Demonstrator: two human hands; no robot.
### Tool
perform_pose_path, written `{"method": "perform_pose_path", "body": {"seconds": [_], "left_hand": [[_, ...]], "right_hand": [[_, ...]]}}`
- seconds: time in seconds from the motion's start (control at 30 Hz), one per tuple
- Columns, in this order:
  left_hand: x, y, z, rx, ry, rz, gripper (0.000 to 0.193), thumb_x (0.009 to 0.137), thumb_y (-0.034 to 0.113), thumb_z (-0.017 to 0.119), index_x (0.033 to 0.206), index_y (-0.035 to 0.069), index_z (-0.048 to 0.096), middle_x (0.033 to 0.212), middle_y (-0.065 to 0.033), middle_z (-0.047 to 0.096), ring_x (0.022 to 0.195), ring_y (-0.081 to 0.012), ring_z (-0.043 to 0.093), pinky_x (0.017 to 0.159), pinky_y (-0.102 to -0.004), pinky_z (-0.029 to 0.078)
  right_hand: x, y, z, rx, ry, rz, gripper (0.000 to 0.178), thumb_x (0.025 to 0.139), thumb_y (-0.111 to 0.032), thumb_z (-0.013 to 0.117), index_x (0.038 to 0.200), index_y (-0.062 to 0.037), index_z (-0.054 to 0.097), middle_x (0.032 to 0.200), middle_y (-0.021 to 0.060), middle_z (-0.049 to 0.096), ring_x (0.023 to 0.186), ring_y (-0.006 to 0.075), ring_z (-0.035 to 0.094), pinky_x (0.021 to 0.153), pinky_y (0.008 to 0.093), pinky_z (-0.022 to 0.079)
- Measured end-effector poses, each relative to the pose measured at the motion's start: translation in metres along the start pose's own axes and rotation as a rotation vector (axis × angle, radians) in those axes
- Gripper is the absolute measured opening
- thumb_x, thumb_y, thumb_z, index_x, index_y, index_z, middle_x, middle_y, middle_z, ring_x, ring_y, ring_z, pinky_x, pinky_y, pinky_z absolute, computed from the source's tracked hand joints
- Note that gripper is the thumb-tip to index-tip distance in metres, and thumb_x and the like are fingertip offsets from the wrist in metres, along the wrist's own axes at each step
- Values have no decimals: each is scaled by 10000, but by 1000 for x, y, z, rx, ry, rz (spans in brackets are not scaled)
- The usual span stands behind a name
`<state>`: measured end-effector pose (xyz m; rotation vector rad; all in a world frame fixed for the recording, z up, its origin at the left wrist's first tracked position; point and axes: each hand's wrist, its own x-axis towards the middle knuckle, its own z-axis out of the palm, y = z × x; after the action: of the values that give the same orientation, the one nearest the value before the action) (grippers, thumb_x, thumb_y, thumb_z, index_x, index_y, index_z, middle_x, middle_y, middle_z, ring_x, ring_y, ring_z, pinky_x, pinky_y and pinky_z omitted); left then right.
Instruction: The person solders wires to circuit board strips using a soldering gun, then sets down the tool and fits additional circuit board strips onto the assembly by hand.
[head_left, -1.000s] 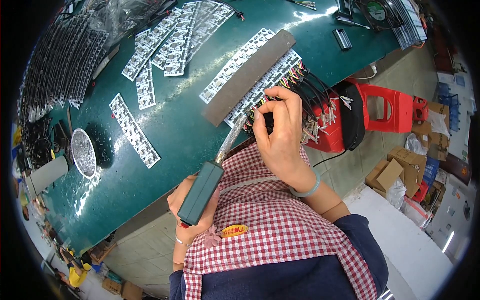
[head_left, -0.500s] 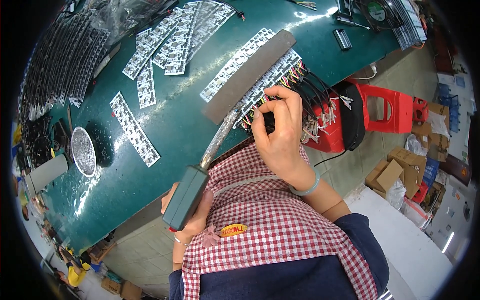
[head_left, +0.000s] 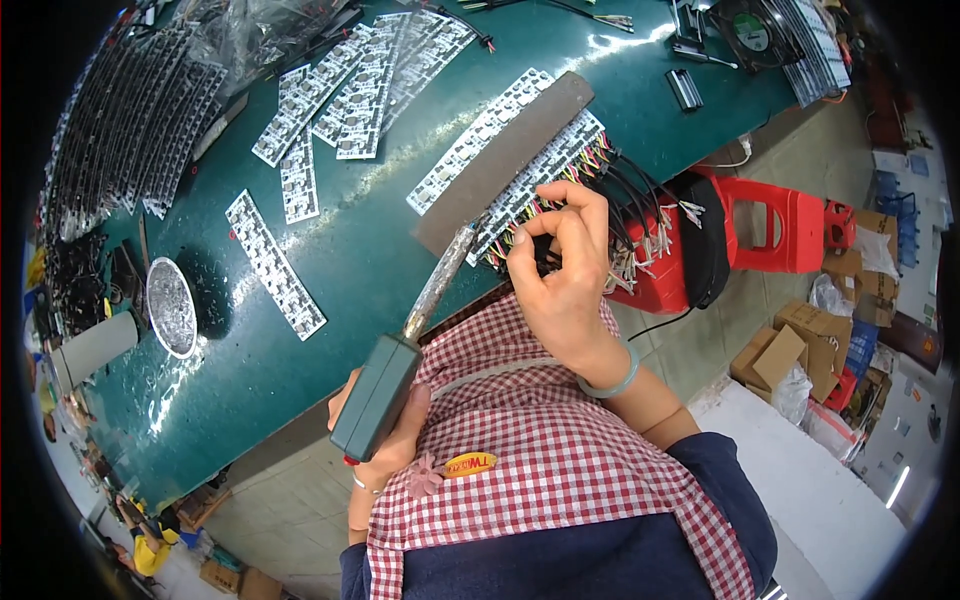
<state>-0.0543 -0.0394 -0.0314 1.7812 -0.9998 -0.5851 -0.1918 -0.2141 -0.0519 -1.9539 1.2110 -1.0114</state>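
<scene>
My left hand grips a soldering iron by its thick green handle. The iron's stained metal shaft points up and right, its tip at the lower left corner of a white circuit board panel. Across that panel lies a long dark brown bar. Along the panel's near edge runs a row of thin coloured wires, leading to black cables that hang over the table edge. My right hand is closed in a thumb-and-index pinch over these wires; what sits between the fingertips is too small to make out.
On the green table lie loose circuit strips, a stack of strips and a round dish of grey material. A fan stands at the far right. Beside the table edge is a red stool; cardboard boxes sit beyond.
The whole scene sits slightly lower in the picture. Both hands keep nearly the same places, with the iron's tip still at the panel's corner.
</scene>
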Motion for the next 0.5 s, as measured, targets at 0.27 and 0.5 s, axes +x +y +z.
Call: {"method": "perform_pose_path", "body": {"seconds": [0.27, 0.5], "left_hand": [[1, 0, 0, -9, -8, -5, 261, 677, 71, 729, 918, -10, 665, 762, -116, 631, 565, -202, 593, 517, -282, 450], [0, 1, 1, -15, -5, -8, 255, 676, 84, 737, 905, -7, 672, 741, -107, 627, 561, -189, 594, 517, -279, 453]], "right_hand": [[6, -2, -4, -146, -59, -142, 141, 710, 36, 625, 820, 11, 540, 1098, 160, 491, 935, 312, 481, 763, 385, 429], [2, -2, -4, 1, -3, -45, 137, 717, 60, 628, 818, 13, 547, 1083, 146, 493, 885, 277, 505, 735, 367, 441]]}}
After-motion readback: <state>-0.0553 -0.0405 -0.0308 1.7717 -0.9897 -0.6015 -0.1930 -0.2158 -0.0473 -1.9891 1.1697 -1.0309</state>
